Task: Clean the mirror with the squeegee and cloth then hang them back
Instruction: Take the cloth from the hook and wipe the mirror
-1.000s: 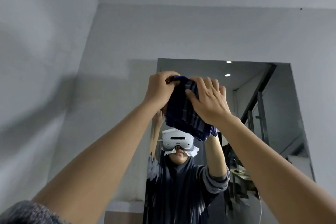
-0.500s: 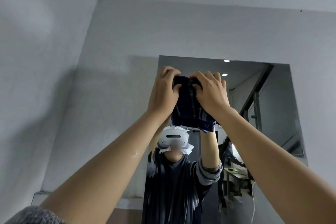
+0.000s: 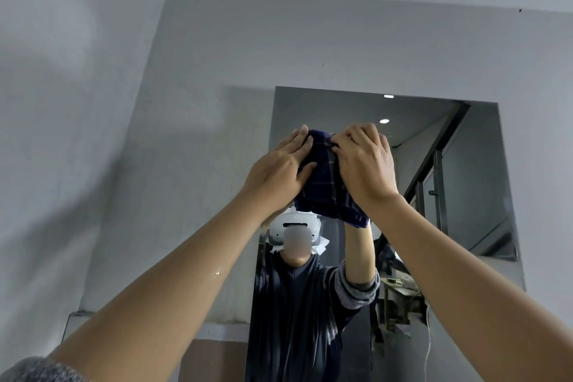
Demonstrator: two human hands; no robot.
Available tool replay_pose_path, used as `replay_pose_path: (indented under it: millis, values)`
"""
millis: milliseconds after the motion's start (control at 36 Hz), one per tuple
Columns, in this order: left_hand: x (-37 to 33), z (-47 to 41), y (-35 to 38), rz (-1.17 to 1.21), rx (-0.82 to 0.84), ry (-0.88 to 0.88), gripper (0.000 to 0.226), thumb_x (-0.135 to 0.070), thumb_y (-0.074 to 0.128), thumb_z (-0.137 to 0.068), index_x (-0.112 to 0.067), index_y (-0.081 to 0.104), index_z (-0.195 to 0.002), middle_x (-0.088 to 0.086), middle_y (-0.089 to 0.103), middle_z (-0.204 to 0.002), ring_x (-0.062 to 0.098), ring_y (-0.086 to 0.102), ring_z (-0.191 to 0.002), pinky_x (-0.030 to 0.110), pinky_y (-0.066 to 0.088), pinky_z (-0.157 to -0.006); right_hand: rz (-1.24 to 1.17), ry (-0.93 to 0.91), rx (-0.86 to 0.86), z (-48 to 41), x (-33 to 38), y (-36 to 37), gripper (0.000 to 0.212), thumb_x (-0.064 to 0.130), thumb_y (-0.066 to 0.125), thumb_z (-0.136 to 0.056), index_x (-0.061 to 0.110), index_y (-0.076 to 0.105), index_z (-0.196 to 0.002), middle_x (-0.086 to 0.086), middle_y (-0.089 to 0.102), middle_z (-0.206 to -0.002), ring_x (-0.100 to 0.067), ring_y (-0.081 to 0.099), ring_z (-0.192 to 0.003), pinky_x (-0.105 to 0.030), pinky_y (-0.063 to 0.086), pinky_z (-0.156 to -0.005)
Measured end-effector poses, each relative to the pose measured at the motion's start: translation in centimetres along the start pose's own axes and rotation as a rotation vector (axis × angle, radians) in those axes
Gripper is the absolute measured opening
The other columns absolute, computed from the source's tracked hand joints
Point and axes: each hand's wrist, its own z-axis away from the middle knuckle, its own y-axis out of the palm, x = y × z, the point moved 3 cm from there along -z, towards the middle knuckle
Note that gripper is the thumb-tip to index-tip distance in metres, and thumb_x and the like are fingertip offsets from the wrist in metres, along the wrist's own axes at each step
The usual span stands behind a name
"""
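Cloth (image 3: 325,186): dark blue with pale check lines, bunched, held high at centre frame against the upper part of the mirror; its lower edge hangs loose below the hands.
Left hand (image 3: 279,170): fingers flat and spread on the cloth's left side, pressing it, thumb on the fabric.
Right hand (image 3: 366,164): fingers curled over the cloth's top right edge, clamped on it.
Mirror (image 3: 449,149): tall pane on the grey wall, centre to right of frame, reflecting the person's raised arms and two ceiling lights.
Wall (image 3: 93,102): plain grey, filling the left of frame.
Squeegee: not visible.
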Motion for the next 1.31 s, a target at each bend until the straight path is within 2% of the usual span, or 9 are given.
replay_pose_path:
  millis: [139,222,306,361,500,861,972,1056,1306]
  values:
    - [-0.1,0.0,-0.1,-0.005,0.027,-0.013,0.051,-0.030,0.038,-0.098,-0.011,0.026,-0.144,0.002,0.016,-0.155,0.011,0.015,-0.142,0.029,0.026,-0.111,0.014,0.023,0.076,1.1,0.6,-0.4,0.012,0.003,0.061,-0.081,0.006,0.069,-0.090,-0.007,0.069,-0.089,-0.027,0.061,-0.085,-0.034,0.045,-0.080]
    - [-0.1,-0.1,-0.3,0.007,0.048,-0.013,0.050,-0.028,0.039,-0.098,-0.011,0.026,-0.144,0.001,0.016,-0.155,0.012,0.015,-0.142,0.032,0.028,-0.112,-0.037,0.087,0.125,2.7,1.4,-0.6,0.029,0.020,0.047,-0.091,0.004,0.063,-0.110,-0.009,0.066,-0.111,-0.028,0.059,-0.107,-0.033,0.036,-0.101]
    - [0.2,-0.3,-0.5,0.050,0.103,-0.001,0.052,-0.026,0.043,-0.097,-0.012,0.025,-0.144,-0.001,0.014,-0.155,0.010,0.014,-0.142,0.036,0.029,-0.112,-0.049,0.156,0.266,4.1,2.2,-0.7,0.053,0.037,0.031,-0.099,0.005,0.038,-0.140,-0.011,0.038,-0.148,-0.023,0.028,-0.141,-0.033,0.006,-0.116]
    - [0.6,-0.2,-0.7,0.069,0.154,0.017,0.054,-0.026,0.044,-0.096,-0.014,0.023,-0.145,-0.004,0.011,-0.156,0.010,0.011,-0.143,0.038,0.027,-0.114,-0.042,0.185,0.361,4.4,2.5,-0.4,0.063,0.046,0.022,-0.099,0.007,0.019,-0.148,-0.009,0.016,-0.156,-0.019,0.007,-0.146,-0.031,-0.006,-0.116]
    - [1.4,0.9,-1.1,0.113,0.197,0.026,0.057,-0.026,0.044,-0.096,-0.021,0.018,-0.146,-0.011,0.005,-0.155,0.005,0.007,-0.142,0.034,0.024,-0.114,0.014,0.211,0.453,4.2,3.1,0.2,0.069,0.052,0.017,-0.096,0.012,-0.002,-0.149,-0.014,-0.005,-0.158,-0.025,-0.009,-0.145,-0.036,-0.011,-0.116]
    - [1.5,5.8,1.8,0.033,0.023,-0.120,0.054,-0.027,0.030,-0.100,-0.007,0.010,-0.146,0.005,-0.001,-0.156,0.014,-0.004,-0.143,0.023,0.001,-0.116,-0.006,0.259,0.467,-0.9,1.5,1.4,0.064,0.027,0.027,-0.096,0.025,-0.009,-0.149,-0.017,-0.015,-0.156,-0.028,-0.017,-0.143,-0.041,-0.014,-0.116]
    - [1.0,6.5,2.6,0.039,-0.062,-0.182,0.055,-0.029,0.021,-0.095,-0.005,0.017,-0.145,0.010,0.009,-0.155,0.014,-0.001,-0.141,0.030,0.012,-0.117,-0.016,0.290,0.452,-3.4,2.3,2.8,0.058,0.042,0.017,-0.098,0.026,-0.004,-0.149,-0.018,-0.013,-0.156,-0.029,-0.017,-0.143,-0.044,-0.014,-0.115]
    - [0.8,6.9,3.0,0.064,-0.076,-0.206,0.058,-0.033,0.017,-0.093,-0.007,0.015,-0.145,0.008,0.008,-0.156,0.011,-0.002,-0.141,0.029,0.010,-0.116,0.028,0.289,0.419,-4.3,3.2,3.7,0.065,0.056,0.014,-0.095,0.025,-0.001,-0.150,-0.022,-0.009,-0.155,-0.033,-0.013,-0.144,-0.046,-0.014,-0.114]
    - [0.9,7.6,3.2,0.129,-0.044,-0.211,0.060,-0.035,0.018,-0.093,-0.012,0.007,-0.147,0.001,0.000,-0.157,0.008,-0.006,-0.142,0.023,0.005,-0.115,0.063,0.115,0.386,-5.3,4.1,4.5,0.066,0.055,0.021,-0.095,0.023,0.004,-0.150,-0.023,-0.004,-0.155,-0.036,-0.007,-0.144,-0.048,-0.010,-0.115]
